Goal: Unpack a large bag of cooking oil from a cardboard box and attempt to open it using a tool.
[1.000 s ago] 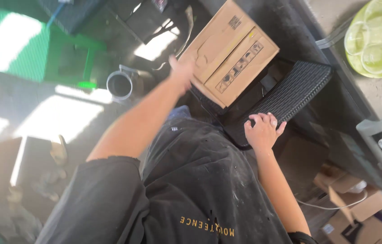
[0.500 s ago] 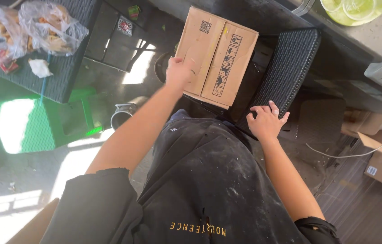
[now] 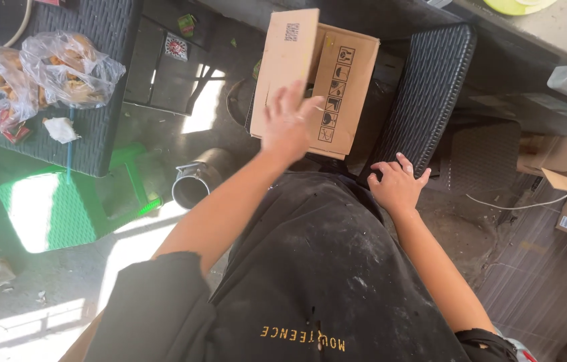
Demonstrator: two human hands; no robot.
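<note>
Left hand (image 3: 288,124) spread wide, fingers on the cardboard box (image 3: 317,80) lying on the dark wicker chair (image 3: 431,94); right hand (image 3: 399,184) open, splayed on chair's edge.

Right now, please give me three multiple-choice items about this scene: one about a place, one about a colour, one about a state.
1. Where does the right hand rest?
A. on the edge of the dark wicker chair
B. on the green stool
C. inside the box

2. What colour is the plastic stool on the floor?
A. red
B. green
C. white

3. How is the cardboard box under the left hand?
A. crushed flat
B. sealed with tape
C. one top flap raised, the other lying flat

Answers:
1 A: its fingers spread on the woven chair edge.
2 B: its seat and legs are bright green.
3 C: the left flap stands up, and a gap shows beside it.
</note>
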